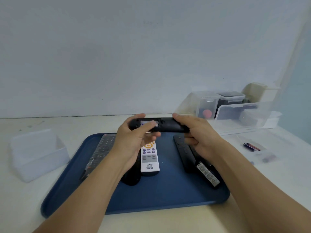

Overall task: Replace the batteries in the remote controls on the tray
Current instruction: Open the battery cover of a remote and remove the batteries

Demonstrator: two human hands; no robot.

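Spanning most of the pale table (168, 221) in front of me, a dark blue tray (161, 195) carried the remotes waiting for fresh batteries. To the right, against the wall, stood a cluster of clear plastic boxes (235, 113), and a frosted plastic container (37, 153) sat just off the tray's left edge.

On the tray lay a black remote wrapped in clear film (101, 152) at the left, a white remote (149, 158) with purple and orange buttons near the middle, a dark remote (131, 178) mostly hidden under my left forearm, and at the right a slim black remote (184, 153) beside another black one lying label side up (207, 174).

Above the far edge of the tray I held a black remote (166, 126) level, back side toward me, its battery bay uncovered. My left hand (134, 140) gripped its left end, fingers curled behind and the thumb lying across the open compartment, where something pale showed, too blurred to make out. My right hand (196, 132) clasped the right end, thumb on top and fingers wrapped underneath.

Two dark batteries (251, 146) lay side by side on the table, well to the right of the tray.
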